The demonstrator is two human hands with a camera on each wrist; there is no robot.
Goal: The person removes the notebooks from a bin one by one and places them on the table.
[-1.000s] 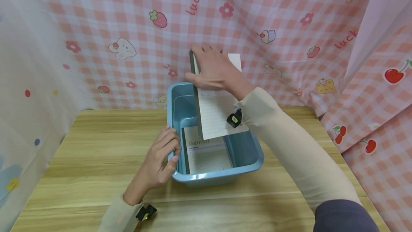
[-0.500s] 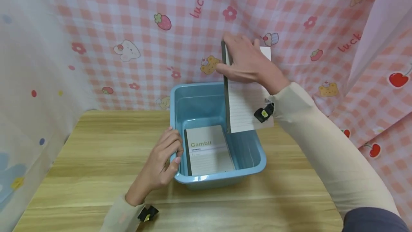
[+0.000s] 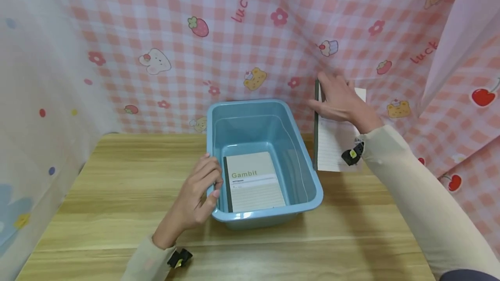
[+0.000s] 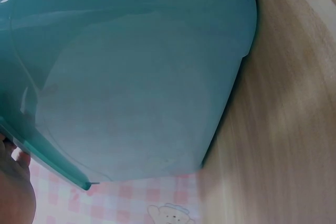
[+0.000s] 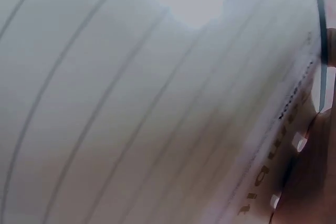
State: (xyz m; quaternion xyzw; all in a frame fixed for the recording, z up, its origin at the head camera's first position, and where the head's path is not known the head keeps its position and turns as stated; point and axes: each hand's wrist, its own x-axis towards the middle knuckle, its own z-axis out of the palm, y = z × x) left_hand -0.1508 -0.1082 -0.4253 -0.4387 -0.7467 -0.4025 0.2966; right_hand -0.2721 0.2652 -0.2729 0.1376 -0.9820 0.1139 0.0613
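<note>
A light blue plastic basin (image 3: 261, 217) stands on the table, and my left hand (image 3: 195, 190) grips its left rim with fingers curled over the edge. Inside the basin lies a notebook (image 3: 255, 194) with a dark spine and "Gambit" on its cover. To the right of the basin, my right hand (image 3: 340, 99) holds a second notebook (image 3: 332, 155) by its upper part, thumb at the dark spine. That notebook is tilted up, its lower edge close over the table. In the right wrist view, the lined cover (image 5: 105, 103) fills most of the frame, with fingertips (image 5: 300, 141) near the lettering.
The wood-grain table (image 3: 129, 194) extends to both sides of the basin. Pink checked cloth (image 3: 168, 90) hangs right behind it, and more cloth hangs at the left and right sides. Black wrist cameras (image 3: 179, 258) sit at both sleeves.
My right hand has carried the second notebook from over the basin to its right side and lowered it toward the table. The left hand stays on the rim; the notebook in the basin stays put.
</note>
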